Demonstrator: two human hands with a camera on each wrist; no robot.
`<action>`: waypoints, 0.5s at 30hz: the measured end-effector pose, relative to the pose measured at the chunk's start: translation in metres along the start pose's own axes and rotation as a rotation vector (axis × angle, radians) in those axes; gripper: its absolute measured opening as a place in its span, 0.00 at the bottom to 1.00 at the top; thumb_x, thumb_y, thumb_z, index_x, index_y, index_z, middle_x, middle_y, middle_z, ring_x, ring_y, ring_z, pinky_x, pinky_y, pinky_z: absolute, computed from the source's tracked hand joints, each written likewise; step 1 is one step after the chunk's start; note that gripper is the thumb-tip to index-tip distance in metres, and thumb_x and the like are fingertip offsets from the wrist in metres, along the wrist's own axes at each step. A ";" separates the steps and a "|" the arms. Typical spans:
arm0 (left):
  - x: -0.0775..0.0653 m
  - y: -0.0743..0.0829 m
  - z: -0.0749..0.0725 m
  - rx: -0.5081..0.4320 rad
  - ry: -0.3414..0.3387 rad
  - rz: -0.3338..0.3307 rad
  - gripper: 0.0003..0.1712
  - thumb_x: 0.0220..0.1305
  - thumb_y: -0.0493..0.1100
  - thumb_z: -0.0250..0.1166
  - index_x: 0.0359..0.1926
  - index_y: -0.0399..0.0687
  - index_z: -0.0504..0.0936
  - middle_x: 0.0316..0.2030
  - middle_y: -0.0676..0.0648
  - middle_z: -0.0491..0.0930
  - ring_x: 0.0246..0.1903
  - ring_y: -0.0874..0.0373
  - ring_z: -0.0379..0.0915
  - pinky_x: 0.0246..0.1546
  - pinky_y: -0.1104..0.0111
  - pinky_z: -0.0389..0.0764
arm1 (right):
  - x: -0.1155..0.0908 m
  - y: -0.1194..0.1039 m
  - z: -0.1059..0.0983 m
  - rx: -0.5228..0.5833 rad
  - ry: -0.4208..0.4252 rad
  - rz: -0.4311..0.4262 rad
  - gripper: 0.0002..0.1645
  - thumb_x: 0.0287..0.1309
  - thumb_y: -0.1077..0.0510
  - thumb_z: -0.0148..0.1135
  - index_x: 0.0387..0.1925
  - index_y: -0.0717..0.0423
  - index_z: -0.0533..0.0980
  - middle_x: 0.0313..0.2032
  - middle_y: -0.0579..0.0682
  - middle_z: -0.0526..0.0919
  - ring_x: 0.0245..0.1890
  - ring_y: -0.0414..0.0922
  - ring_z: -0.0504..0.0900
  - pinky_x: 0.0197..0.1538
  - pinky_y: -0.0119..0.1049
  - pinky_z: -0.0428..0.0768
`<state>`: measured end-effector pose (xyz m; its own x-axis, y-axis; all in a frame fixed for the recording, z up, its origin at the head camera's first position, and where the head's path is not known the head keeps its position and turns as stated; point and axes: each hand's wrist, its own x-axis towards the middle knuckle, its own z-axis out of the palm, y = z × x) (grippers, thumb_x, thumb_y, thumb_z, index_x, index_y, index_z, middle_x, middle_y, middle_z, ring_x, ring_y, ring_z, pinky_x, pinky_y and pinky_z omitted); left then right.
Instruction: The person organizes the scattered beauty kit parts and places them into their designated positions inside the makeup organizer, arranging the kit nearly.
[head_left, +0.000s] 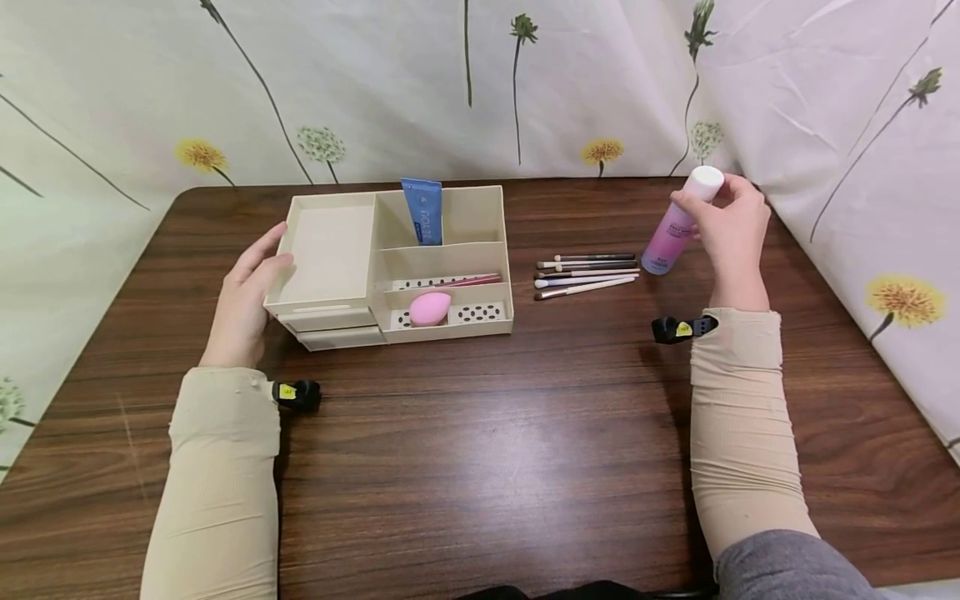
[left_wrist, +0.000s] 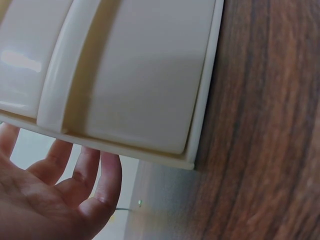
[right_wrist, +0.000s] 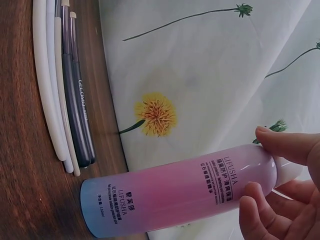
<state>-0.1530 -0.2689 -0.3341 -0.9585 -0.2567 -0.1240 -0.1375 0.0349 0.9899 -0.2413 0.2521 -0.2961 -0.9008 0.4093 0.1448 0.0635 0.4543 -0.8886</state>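
A cream desktop organizer (head_left: 330, 250) stands at the left of the table, with open compartments and two small drawers (left_wrist: 140, 75). My left hand (head_left: 243, 296) rests against its left side; in the left wrist view the fingers (left_wrist: 107, 175) touch its edge. At the right, my right hand (head_left: 735, 229) grips a pink-and-blue spray bottle (head_left: 670, 237) near its white cap (head_left: 705, 181), thumb on one side and fingers on the other. The bottle leans in the head view; whether its base touches the table I cannot tell.
Several makeup brushes (head_left: 588, 273) lie between organizer and bottle. The organizer holds a blue tube (head_left: 425, 208), a pink makeup sponge (head_left: 431, 309) and thin reddish sticks (head_left: 476, 281). A flowered cloth (head_left: 570, 83) hangs behind the table (head_left: 480, 450).
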 end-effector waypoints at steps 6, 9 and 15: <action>0.000 0.000 0.000 0.001 -0.002 0.005 0.29 0.69 0.54 0.60 0.70 0.70 0.70 0.73 0.54 0.59 0.61 0.58 0.63 0.44 0.77 0.70 | 0.002 0.003 0.000 -0.012 -0.030 0.000 0.29 0.51 0.48 0.75 0.51 0.58 0.77 0.31 0.35 0.76 0.12 0.28 0.76 0.19 0.22 0.76; -0.001 0.000 0.000 -0.002 -0.002 0.005 0.29 0.69 0.54 0.61 0.70 0.70 0.70 0.74 0.55 0.58 0.61 0.58 0.63 0.44 0.77 0.71 | 0.001 0.003 0.000 -0.021 -0.032 0.002 0.30 0.52 0.48 0.74 0.53 0.58 0.77 0.33 0.37 0.76 0.12 0.28 0.75 0.19 0.22 0.76; 0.000 0.000 0.000 -0.003 -0.002 0.006 0.29 0.69 0.54 0.61 0.70 0.70 0.70 0.74 0.54 0.59 0.60 0.59 0.64 0.44 0.77 0.71 | -0.001 0.001 0.001 -0.032 -0.034 -0.001 0.32 0.52 0.47 0.73 0.56 0.58 0.76 0.34 0.36 0.74 0.14 0.27 0.74 0.20 0.21 0.75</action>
<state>-0.1527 -0.2692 -0.3343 -0.9599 -0.2542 -0.1180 -0.1307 0.0335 0.9909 -0.2406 0.2516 -0.2979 -0.9150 0.3817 0.1305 0.0755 0.4798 -0.8741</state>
